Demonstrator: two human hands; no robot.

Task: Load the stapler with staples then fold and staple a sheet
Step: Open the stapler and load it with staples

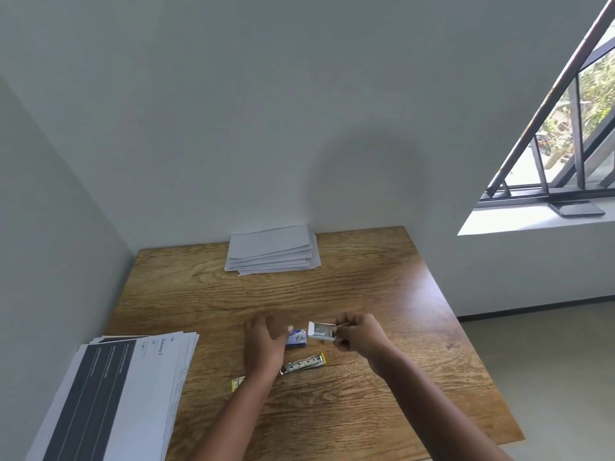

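The right hand [357, 332] pinches a strip of staples [342, 325] beside the open white tray [321, 330] of the staple box. The left hand [264, 344] grips the box's blue sleeve [297, 339] with curled fingers. Just nearer on the wooden counter [366, 287] lies the stapler [304, 363], opened out flat, long axis running left to right, yellow end pointing right. Printed sheets [126, 394] lie at the near left; a stack of folded white papers [273, 251] sits by the far wall.
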